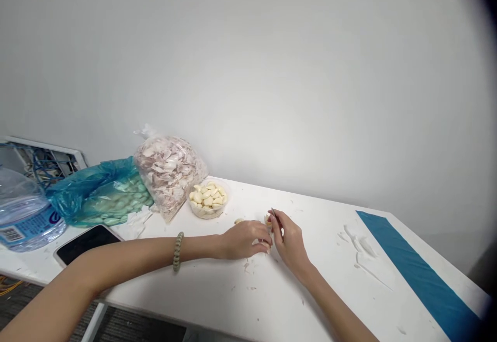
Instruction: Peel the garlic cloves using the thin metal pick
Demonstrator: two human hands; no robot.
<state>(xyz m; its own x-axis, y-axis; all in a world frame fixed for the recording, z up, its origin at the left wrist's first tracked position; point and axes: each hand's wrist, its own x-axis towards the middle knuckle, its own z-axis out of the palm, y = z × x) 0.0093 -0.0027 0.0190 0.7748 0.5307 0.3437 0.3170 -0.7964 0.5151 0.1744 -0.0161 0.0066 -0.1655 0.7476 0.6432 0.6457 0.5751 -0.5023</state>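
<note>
My left hand [245, 239], with a beaded bracelet at the wrist, is held low over the white table. Its fingers curl toward the thumb, and whatever they may pinch is too small to make out. Close on its right, my right hand [288, 237] has thumb and fingers closed on a pale garlic clove [267, 221]. A thin dark sliver [273, 211], perhaps a small blade, shows at those fingertips. Behind my left hand lies another clove [238, 221], partly hidden. Farther back on the left, a round clear tub [208, 213] is heaped with peeled cloves.
A clear bag of garlic skins [171, 166] leans by the wall beside a blue plastic bag [104, 191] of cloves. A phone [87, 243] and large water bottle [27, 217] are at left. White peel scraps [363, 248] and a blue strip [415, 269] lie right.
</note>
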